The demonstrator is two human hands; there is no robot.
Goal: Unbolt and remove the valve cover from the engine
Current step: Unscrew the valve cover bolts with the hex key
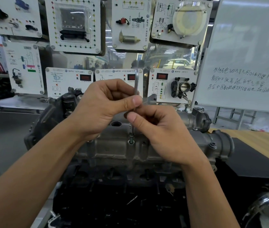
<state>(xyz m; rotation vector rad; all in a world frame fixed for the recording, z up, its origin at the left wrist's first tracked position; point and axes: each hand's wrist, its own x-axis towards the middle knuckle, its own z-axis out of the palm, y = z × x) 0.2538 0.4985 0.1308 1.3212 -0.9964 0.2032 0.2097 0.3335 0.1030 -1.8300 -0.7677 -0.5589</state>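
Both hands, left hand (105, 105) and right hand (160, 129), clustered at frame centre around an upright thin tool (136, 84), blocking access from above to the middle of the valve cover (114, 150). Bolt (131, 140) standing proud of the cover directly beneath the tool. Forearms crossing the lower half of the frame, closing off the near face of the engine. Display panels (119, 78) crowded close behind. Whiteboard (245, 55) walling off the upper right. Open room at middle left above the grey surface (7, 125), and at right over the wooden tabletop (253, 142).
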